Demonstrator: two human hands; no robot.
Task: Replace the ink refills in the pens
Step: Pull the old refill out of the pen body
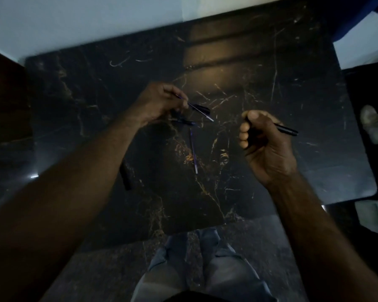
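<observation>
My left hand pinches a thin ink refill that slants down to the right, its pale tip free above the dark marble table. My right hand is closed around a black pen barrel, whose end sticks out to the right. A second refill lies loose on the table between my hands, pointing toward me. Small dark pen parts rest just under my left hand. A black pen piece lies beside my left forearm.
The scene is dim. A pale wall runs along the table's far edge. A shoe and a light cloth lie on the floor to the right. My legs in jeans show below the table's near edge.
</observation>
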